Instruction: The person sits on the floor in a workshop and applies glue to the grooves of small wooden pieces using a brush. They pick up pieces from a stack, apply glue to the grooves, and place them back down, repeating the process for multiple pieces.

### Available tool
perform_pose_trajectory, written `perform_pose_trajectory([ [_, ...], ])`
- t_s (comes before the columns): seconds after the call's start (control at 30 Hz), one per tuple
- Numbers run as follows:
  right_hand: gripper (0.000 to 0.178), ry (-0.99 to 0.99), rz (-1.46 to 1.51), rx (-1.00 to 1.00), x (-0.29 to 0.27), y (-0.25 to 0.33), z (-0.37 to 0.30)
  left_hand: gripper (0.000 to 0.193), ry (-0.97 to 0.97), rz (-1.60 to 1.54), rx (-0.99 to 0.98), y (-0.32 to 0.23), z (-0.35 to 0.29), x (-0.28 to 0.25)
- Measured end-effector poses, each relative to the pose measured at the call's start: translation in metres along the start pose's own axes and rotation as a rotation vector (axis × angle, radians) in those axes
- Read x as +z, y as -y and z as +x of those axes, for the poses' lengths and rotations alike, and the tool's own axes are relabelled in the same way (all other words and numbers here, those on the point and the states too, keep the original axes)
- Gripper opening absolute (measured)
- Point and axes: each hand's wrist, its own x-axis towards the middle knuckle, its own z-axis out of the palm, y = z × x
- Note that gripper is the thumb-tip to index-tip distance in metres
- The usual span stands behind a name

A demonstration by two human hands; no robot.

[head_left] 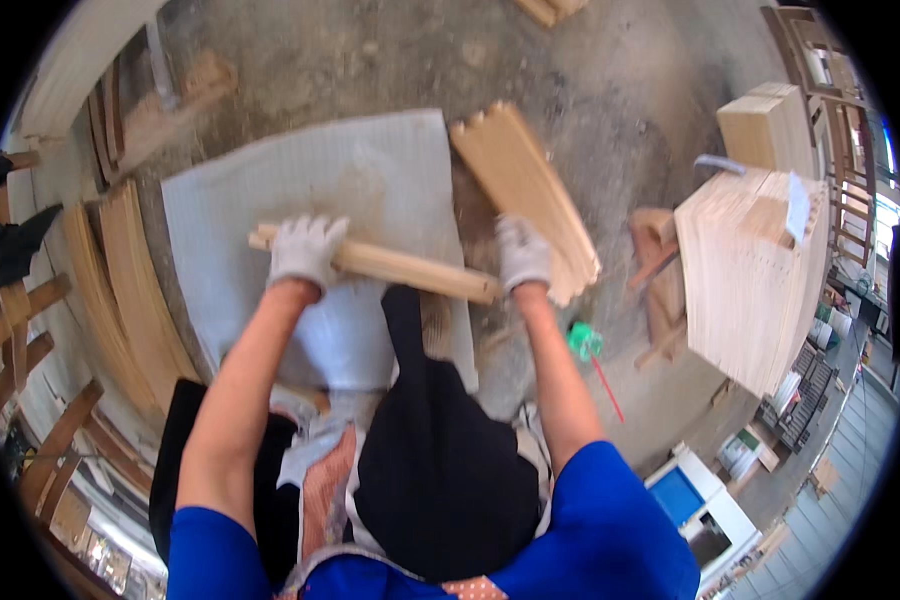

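My left hand (308,250), in a whitish work glove, is closed over a pale wooden rail (410,268) near its left end. The rail slants down to the right above a light grey sheet (240,210) on the floor. Just beyond its right end is my gloved right hand (523,252), somewhat blurred, with loosely bent fingers and no visible grip on the rail. Behind that hand lies a row of wooden slats (525,170) side by side, partly hidden by the glove.
A large stack of pale boards (740,280) stands at the right, with a smaller block of boards (765,125) behind. A green object (583,340) with a thin red stem sits near my right forearm. Long planks (135,290) lie at left, near brown wooden frames (60,450).
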Motion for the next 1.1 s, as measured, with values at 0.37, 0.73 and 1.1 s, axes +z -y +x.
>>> perform_pose_trajectory([
  [0.37,0.100,-0.096,-0.975,0.054,-0.013,-0.005,0.013,0.031,0.038,0.011,0.030,0.005,0.014,-0.007],
  [0.73,0.118,0.070,-1.057,0.210,-0.012,0.001,0.058,0.025,0.050,0.016,0.035,0.006,0.010,-0.005],
  [1.1,0.046,0.033,1.211,0.431,0.020,-0.086,-0.040,0.024,0.026,0.046,0.065,0.010,0.009,-0.002],
])
